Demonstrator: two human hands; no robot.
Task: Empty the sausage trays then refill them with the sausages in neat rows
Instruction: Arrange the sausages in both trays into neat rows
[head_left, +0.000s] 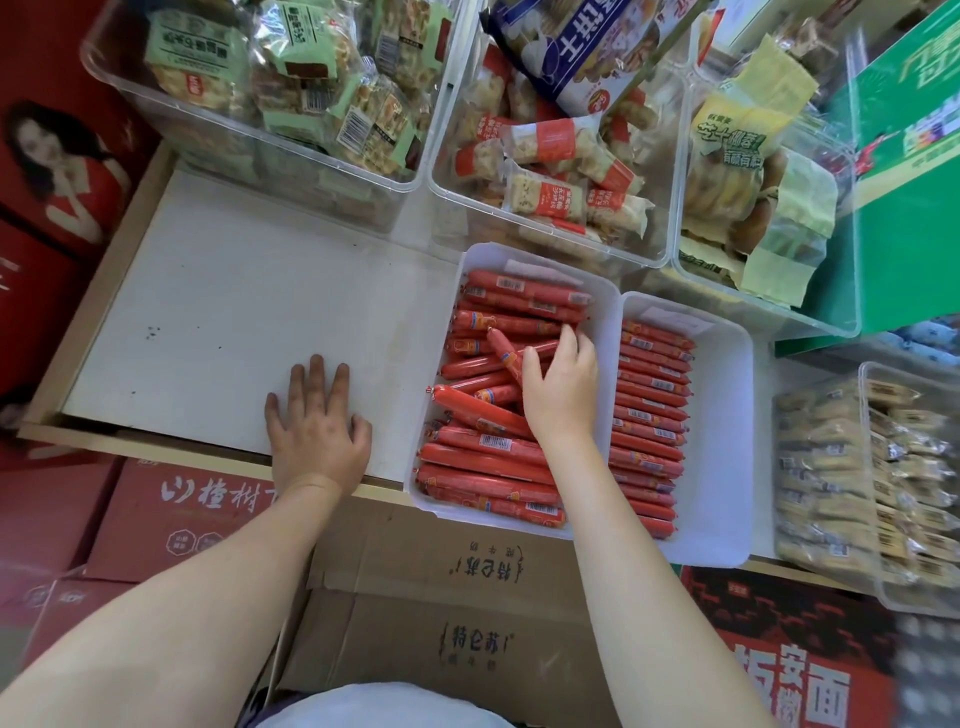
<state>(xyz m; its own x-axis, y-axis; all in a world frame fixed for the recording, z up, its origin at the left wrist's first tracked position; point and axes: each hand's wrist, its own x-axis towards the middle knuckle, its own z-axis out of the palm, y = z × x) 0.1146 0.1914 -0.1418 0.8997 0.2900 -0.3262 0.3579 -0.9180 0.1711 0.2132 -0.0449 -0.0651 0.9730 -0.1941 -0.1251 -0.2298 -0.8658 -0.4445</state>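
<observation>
Red sausages (498, 467) fill two white trays standing side by side on a white shelf (234, 322). In the head view, the left tray (602, 301) holds thick sausages: those at its near and far ends lie in crosswise rows, while several in the middle lie askew, one tilted up across the others. The right tray (737, 415) touches the left tray's side and holds thinner sausages (652, 415) stacked in one neat crosswise column along its left half; its right half shows bare white floor.

The right hand (563, 384) reaches into the middle of the left tray, fingers curled down among the askew sausages and touching them; whether it actually grips one cannot be told. The left hand (317, 421) lies flat on the bare shelf just left of the left tray, fingers spread and straight, thumb toward the tray.

Behind the trays stand clear tubs: one with green-labelled snack packs (291, 67), one with red-and-white wrapped bars (561, 171), one with yellow-green bags (748, 182). Another clear tub of wrapped biscuits (841, 467) sits to the right. Brown cardboard boxes (457, 597) and red cartons (171, 519) lie below the shelf's front edge.
</observation>
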